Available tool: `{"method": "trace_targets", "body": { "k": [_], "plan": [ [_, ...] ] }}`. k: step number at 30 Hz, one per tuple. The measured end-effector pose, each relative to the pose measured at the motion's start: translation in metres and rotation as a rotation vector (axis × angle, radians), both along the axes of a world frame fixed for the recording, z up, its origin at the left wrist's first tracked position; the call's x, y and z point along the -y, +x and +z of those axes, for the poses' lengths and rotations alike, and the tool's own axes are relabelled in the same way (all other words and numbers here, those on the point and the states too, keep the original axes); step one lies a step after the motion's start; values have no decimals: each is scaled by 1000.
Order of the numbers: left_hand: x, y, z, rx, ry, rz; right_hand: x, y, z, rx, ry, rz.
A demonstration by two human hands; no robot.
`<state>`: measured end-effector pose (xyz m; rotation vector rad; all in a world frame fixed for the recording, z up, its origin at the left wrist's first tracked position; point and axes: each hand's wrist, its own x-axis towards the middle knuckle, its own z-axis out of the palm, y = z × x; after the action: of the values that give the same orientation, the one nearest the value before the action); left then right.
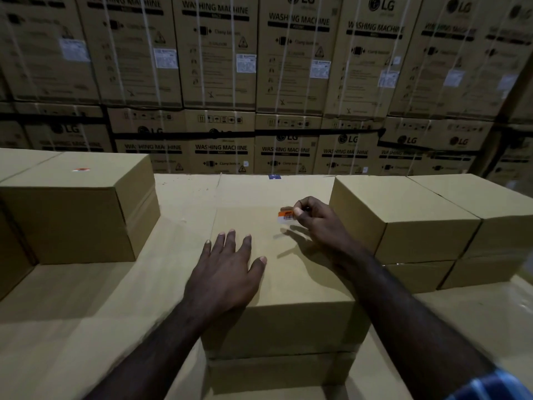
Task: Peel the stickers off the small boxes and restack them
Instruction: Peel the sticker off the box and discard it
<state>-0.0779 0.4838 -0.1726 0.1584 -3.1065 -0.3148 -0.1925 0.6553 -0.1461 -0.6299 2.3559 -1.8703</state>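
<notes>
Small orange-and-white barcode sticker (286,216) pinched in my right hand (314,223) fingers, above plain brown cardboard box (288,278) centre stack. My left hand (227,272) flat, fingers spread on box top.

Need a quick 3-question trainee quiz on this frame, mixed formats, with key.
1. True or false: the left hand lies flat on top of the middle box.
2. What does the right hand pinch? A) a tape roll B) an orange and white sticker C) a knife
3. Fill in: the box on the left has an orange sticker on its ____ face.

Key: 1 true; 2 B; 3 top
</notes>
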Motion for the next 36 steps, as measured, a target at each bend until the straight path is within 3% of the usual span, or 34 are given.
{"method": "trace_targets", "body": {
  "k": [3, 8, 16, 20, 24, 28, 33, 36],
  "plan": [
    [-1, 0, 0, -9, 2, 10, -1, 10, 2, 67, 10, 46],
    [-1, 0, -1, -6, -4, 15, -16, 23, -11, 12, 163, 184],
    [-2, 0, 1, 0, -9, 10, -17, 28, -13, -275, 533, 92],
    [-2, 0, 1, -1, -3, 5, -20, 30, -9, -168, 415, 167],
    [-2, 0, 1, 2, -8, 9, -22, 36, -4, -193, 328, 143],
    [-1, 1, 0, -6, -3, 6, -21, 34, -6, -261, 403, 15],
    [-1, 0, -2, -14, 0, 9, -18, 37, -5, -192, 449, 151],
    [-1, -1, -3, -14, -2, 11, -19, 41, -3, -200, 391, 110]
  ]
}}
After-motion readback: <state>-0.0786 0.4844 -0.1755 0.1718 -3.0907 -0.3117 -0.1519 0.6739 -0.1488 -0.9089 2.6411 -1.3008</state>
